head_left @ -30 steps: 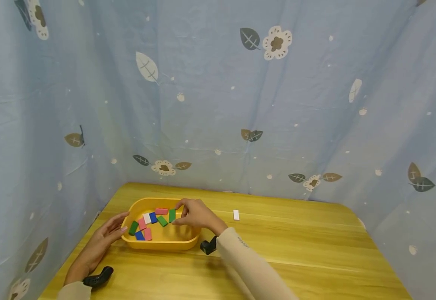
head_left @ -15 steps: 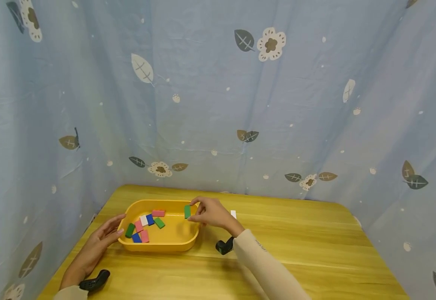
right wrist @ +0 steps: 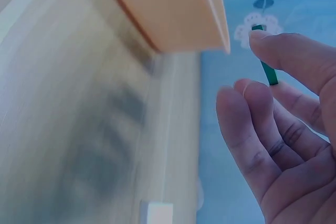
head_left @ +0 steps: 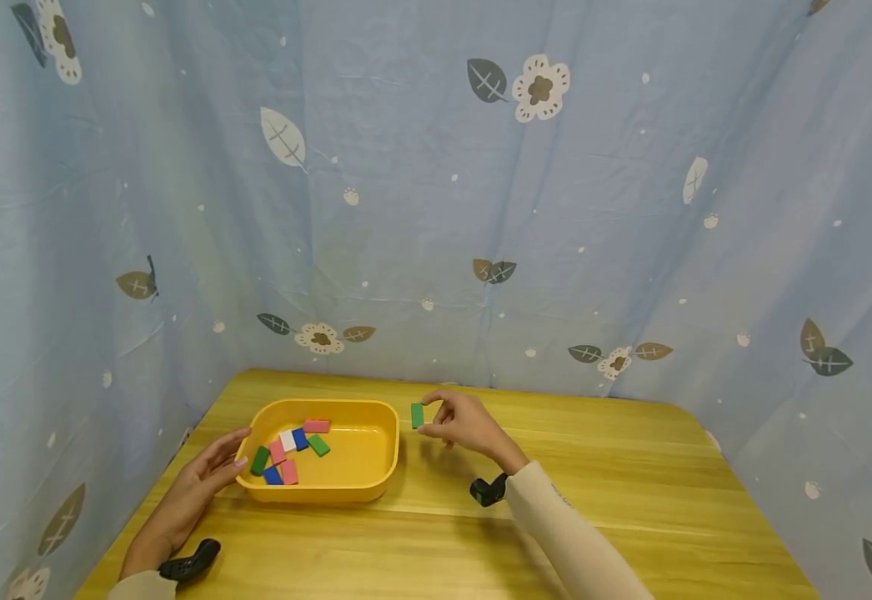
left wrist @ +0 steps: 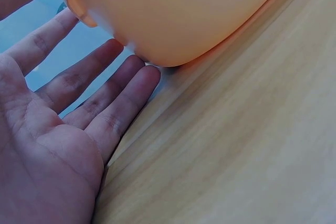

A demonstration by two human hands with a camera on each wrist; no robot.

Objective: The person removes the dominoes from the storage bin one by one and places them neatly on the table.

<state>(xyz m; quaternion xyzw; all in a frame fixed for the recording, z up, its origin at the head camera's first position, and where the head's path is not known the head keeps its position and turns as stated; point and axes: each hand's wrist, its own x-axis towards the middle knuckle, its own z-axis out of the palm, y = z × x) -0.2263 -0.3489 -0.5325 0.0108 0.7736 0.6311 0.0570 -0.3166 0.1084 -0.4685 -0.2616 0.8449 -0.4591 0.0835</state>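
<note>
A small green block [head_left: 417, 416] is pinched between the thumb and a finger of my right hand [head_left: 469, 423], held above the table just right of the yellow tray [head_left: 316, 493]. The right wrist view shows this green block [right wrist: 269, 72] edge-on, the other fingers loosely bent below it. My left hand [head_left: 194, 492] touches the tray's left end. In the left wrist view its fingers [left wrist: 107, 121] lie fairly straight by the tray's outer wall [left wrist: 173, 19]. Several blocks lie inside the tray: pink [head_left: 317, 426], white [head_left: 288, 441], blue [head_left: 300, 439] and green [head_left: 319, 446].
A white block [right wrist: 159, 213] stands on the wooden table [head_left: 616, 483], seen in the right wrist view; in the head view my right hand hides it. A flowered blue curtain [head_left: 406, 208] surrounds the table's back and sides. Black devices [head_left: 191, 561] are worn on both wrists.
My right hand has lifted the green block from the tray and carried it right, past the tray's right rim. The left hand keeps its place at the tray. The head view has shifted slightly.
</note>
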